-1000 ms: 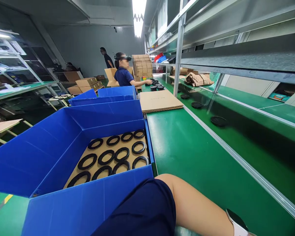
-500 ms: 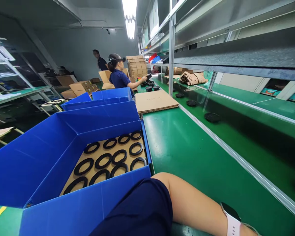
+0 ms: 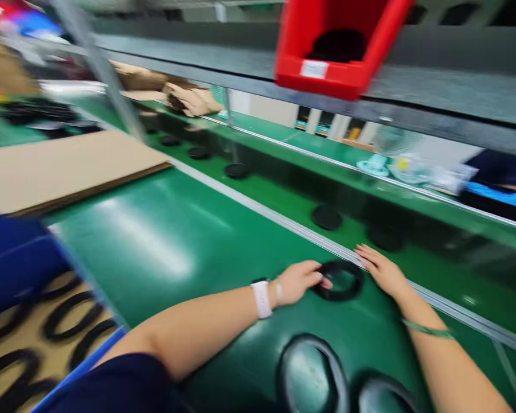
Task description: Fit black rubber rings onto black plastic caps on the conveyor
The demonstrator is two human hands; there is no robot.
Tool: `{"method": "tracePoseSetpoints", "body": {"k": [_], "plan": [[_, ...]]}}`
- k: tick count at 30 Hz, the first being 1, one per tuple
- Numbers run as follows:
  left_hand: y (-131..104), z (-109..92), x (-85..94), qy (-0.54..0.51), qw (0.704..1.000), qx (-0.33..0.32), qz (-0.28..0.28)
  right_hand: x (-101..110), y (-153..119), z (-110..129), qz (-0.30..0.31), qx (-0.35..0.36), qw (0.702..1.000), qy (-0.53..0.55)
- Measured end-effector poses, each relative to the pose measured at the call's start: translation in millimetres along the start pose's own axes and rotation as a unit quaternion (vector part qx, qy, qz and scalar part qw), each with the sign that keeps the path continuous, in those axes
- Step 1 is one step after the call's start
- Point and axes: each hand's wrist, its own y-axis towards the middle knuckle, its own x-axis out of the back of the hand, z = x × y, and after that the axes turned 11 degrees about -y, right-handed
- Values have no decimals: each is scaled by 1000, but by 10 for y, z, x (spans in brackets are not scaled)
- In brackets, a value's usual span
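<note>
My left hand, with a pale watch strap on its wrist, grips the left side of a black ring above the green tabletop. On the ring's other side is my right hand, fingers stretched out near the metal rail and holding nothing. Two more black rings lie nearer to me, one a large ring and the other a ring cut off by the bottom edge. Motion blurs the picture somewhat.
A blue box with several black rings stands at the left, by a cardboard stack. Beyond the metal rail, black discs lie on a green strip. A red bin hangs over it from the shelf.
The view has swung right, toward the tabletop and rail. Both hands are now visible, the left gripping a black ring. The red bin and two loose rings have come into view.
</note>
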Motion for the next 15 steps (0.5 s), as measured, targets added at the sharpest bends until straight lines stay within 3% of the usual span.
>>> {"method": "tracePoseSetpoints", "body": {"k": [3, 12, 15], "plan": [[94, 33, 69, -67, 997, 47, -13, 273, -254, -158, 46, -14, 998, 27], [158, -138, 66, -72, 987, 134, -59, 214, -117, -174, 34, -4, 996, 83], [149, -203, 24, -38, 987, 146, -60, 301, -114, -211, 10, -41, 998, 50]]}}
